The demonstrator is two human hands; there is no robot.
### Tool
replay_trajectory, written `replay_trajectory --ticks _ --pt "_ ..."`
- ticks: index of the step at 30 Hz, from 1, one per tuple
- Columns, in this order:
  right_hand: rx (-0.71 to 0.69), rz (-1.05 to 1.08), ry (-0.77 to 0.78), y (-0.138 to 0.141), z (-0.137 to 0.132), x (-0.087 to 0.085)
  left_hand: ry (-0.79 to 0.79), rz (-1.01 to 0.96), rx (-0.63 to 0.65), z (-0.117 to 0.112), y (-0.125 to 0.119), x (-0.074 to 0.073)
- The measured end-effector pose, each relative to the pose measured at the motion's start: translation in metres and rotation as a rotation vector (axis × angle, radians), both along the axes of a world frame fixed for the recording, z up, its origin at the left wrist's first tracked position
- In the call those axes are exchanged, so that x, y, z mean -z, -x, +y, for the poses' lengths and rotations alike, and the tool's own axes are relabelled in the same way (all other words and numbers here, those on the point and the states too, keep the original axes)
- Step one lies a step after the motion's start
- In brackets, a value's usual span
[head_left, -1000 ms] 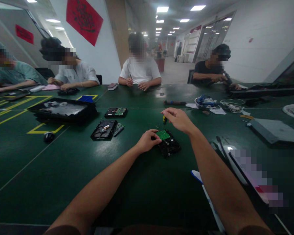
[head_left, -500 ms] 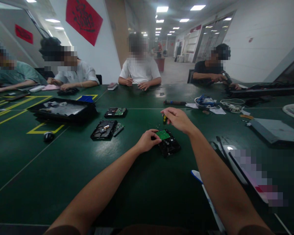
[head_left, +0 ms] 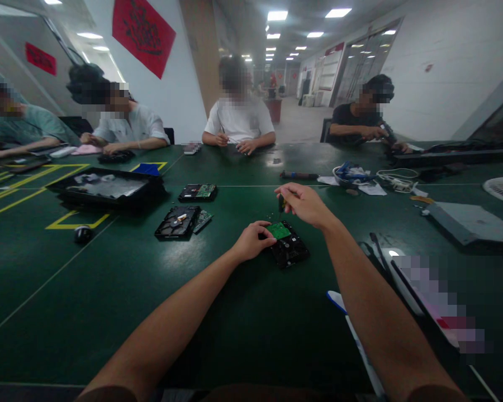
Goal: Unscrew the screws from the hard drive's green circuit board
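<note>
Hard drive (head_left: 291, 254) lies between near and far edges of the surface (head_left: 218, 312), green board (head_left: 279, 230) still on, seemingly part-unscrewed, left hand (head_left: 254, 241) pinching the drive's side, right hand (head_left: 304, 202) pinching a screwdriver (head_left: 281, 204).

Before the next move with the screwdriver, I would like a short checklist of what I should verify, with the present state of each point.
1. Left hand is on the hard drive: ok, at its left edge.
2. Right hand holds the screwdriver: ok, handle in the fingers, shaft pointing down.
3. Tip is seated in a screw: cannot tell, too small to see.
4. Hard drive lies on the table: ok, with the green circuit board uppermost.
5. Small loose parts are collected in a container: not ok, they lie on the table just beyond the drive.
</note>
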State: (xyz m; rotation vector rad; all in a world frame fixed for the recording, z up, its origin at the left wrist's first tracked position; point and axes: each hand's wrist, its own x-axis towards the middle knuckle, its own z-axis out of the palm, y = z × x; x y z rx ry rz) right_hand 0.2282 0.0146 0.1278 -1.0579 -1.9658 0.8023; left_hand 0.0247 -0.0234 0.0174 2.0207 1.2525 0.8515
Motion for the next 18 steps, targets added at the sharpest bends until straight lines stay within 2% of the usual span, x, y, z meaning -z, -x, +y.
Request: replay_trajectory --ticks 3,6,13,16,18 --pt "0.068 -0.038 -0.062 -0.0018 0.0014 -0.0005 0.006 0.004 -0.001 -0.0007 -0.0001 -0.0016" --pt "0.134 -0.034 -0.048 -0.0024 0.001 -0.001 0.009 0.0 -0.001 -0.0008 0.0001 -0.0019" --pt "-0.022 0.006 0.004 -0.0025 -0.0015 -0.0025 -0.003 0.001 0.0 0.001 0.0011 0.0014" --pt "-0.016 -0.025 -0.015 -0.0039 -0.0007 -0.0032 0.003 0.006 -0.001 0.001 0.0012 0.0013" --pt "0.038 -0.054 -0.055 -0.0044 0.0 -0.0033 0.006 0.007 -0.006 0.0004 0.0011 0.0005"
